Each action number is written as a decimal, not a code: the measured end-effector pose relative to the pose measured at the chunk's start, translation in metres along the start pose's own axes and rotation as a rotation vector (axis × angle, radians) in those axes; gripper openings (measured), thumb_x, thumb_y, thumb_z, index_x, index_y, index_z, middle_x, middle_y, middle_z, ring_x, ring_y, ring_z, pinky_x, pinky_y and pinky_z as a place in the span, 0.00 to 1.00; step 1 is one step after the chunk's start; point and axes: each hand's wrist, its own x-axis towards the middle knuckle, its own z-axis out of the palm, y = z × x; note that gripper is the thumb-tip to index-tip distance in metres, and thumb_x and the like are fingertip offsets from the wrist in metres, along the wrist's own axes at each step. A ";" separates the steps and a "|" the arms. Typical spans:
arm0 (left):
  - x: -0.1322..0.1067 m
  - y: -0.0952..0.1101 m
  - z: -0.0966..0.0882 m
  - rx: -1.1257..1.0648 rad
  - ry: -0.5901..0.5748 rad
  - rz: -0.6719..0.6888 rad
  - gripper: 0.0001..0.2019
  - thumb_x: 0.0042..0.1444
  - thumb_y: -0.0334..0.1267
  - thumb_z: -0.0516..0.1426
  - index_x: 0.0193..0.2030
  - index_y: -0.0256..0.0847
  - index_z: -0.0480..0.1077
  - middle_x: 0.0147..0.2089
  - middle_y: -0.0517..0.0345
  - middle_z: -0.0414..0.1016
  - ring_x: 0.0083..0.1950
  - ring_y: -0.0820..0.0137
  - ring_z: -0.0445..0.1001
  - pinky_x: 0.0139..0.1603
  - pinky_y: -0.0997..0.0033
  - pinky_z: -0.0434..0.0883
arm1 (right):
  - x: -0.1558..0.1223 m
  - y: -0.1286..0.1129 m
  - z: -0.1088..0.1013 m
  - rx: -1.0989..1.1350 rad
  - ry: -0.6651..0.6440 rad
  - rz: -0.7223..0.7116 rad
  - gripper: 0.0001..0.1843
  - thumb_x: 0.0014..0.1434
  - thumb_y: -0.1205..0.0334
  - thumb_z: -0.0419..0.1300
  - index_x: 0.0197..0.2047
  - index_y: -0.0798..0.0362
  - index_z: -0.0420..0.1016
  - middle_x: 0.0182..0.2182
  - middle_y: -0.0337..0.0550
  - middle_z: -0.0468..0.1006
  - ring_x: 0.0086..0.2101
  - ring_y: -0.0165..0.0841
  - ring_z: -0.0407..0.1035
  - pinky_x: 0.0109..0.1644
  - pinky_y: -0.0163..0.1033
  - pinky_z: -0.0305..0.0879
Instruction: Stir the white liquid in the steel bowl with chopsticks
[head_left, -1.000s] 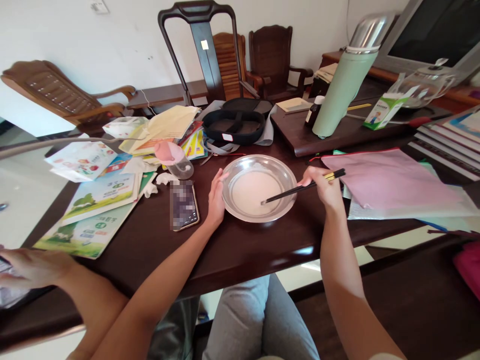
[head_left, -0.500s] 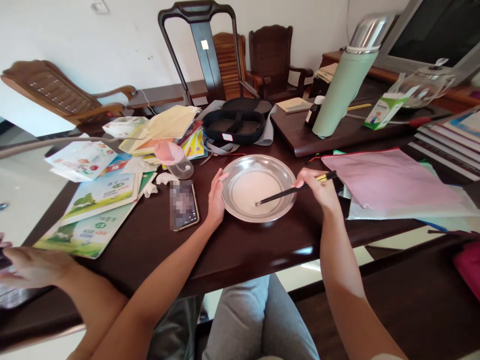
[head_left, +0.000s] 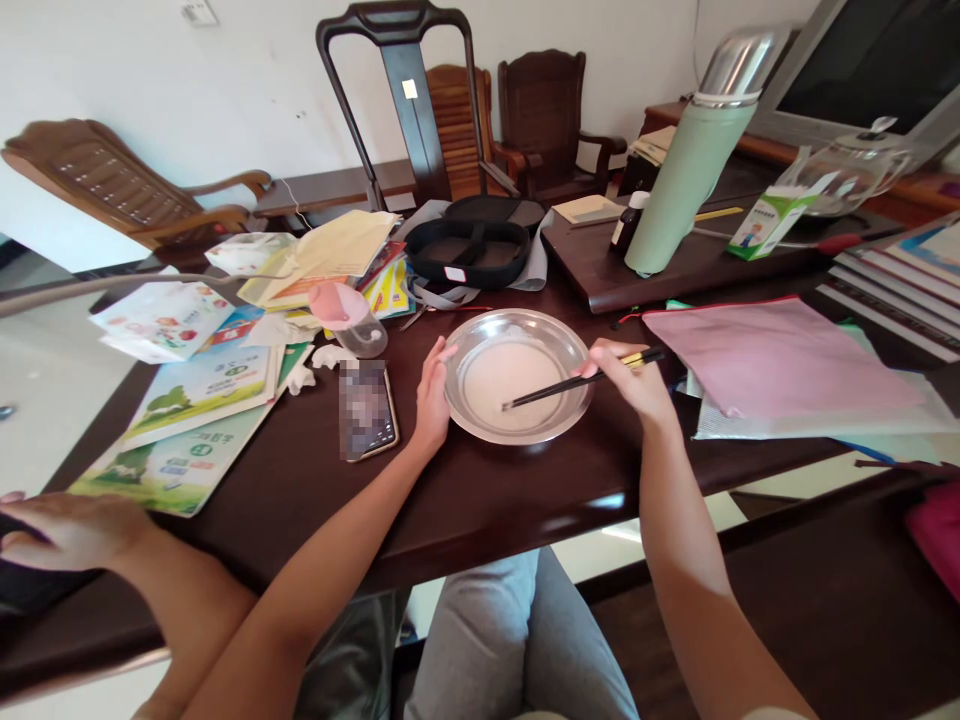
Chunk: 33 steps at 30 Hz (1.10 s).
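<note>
A round shallow metal bowl [head_left: 517,435] sits on the dark table and holds a pale, milky mixture [head_left: 517,370]. My left hand [head_left: 433,400] grips its left rim, the thumb over the edge and the fingers along the outer side. In my right hand [head_left: 634,380], above the right rim, a pair of black chopsticks [head_left: 551,388] with gold bands is held closed. Their tips reach down to the mixture, left of its middle. A phone [head_left: 369,410] lies left of my left hand.
Another person's hand [head_left: 71,530] holds something dark at the lower left. Around the bowl are a pink-lidded cup [head_left: 349,318], workbooks [head_left: 180,450], a black case [head_left: 469,250], a pink zip pouch [head_left: 780,355] and a raised board bearing a green thermos [head_left: 686,180].
The chopsticks and my right hand have shifted slightly left, their tips moving through the bowl. My left hand stays on the rim. The other person's hand and its dark object have moved.
</note>
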 end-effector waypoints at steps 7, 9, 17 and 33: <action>0.001 0.000 -0.002 -0.007 -0.017 -0.004 0.33 0.69 0.75 0.59 0.61 0.51 0.86 0.83 0.49 0.72 0.86 0.46 0.67 0.89 0.42 0.60 | 0.004 0.005 -0.002 -0.066 0.182 -0.052 0.35 0.65 0.20 0.68 0.25 0.43 0.84 0.27 0.42 0.87 0.34 0.45 0.84 0.50 0.52 0.78; 0.001 -0.001 -0.001 -0.030 -0.002 -0.017 0.33 0.68 0.75 0.61 0.60 0.51 0.86 0.83 0.50 0.72 0.86 0.46 0.67 0.89 0.42 0.60 | 0.003 0.005 -0.007 -0.016 0.239 -0.047 0.37 0.65 0.20 0.68 0.22 0.43 0.81 0.23 0.41 0.84 0.30 0.43 0.83 0.47 0.51 0.78; 0.000 0.002 -0.001 -0.023 -0.003 -0.007 0.35 0.67 0.76 0.61 0.60 0.50 0.87 0.83 0.49 0.73 0.86 0.47 0.67 0.88 0.46 0.61 | 0.003 0.004 0.005 -0.070 -0.061 -0.051 0.33 0.65 0.21 0.68 0.30 0.43 0.89 0.33 0.44 0.91 0.38 0.45 0.85 0.49 0.50 0.79; 0.000 -0.001 -0.001 -0.020 -0.005 0.002 0.33 0.68 0.75 0.61 0.60 0.51 0.86 0.83 0.50 0.73 0.86 0.47 0.67 0.89 0.44 0.60 | 0.004 0.005 0.001 -0.110 0.060 -0.055 0.34 0.65 0.20 0.67 0.29 0.42 0.88 0.32 0.44 0.91 0.38 0.45 0.84 0.51 0.52 0.78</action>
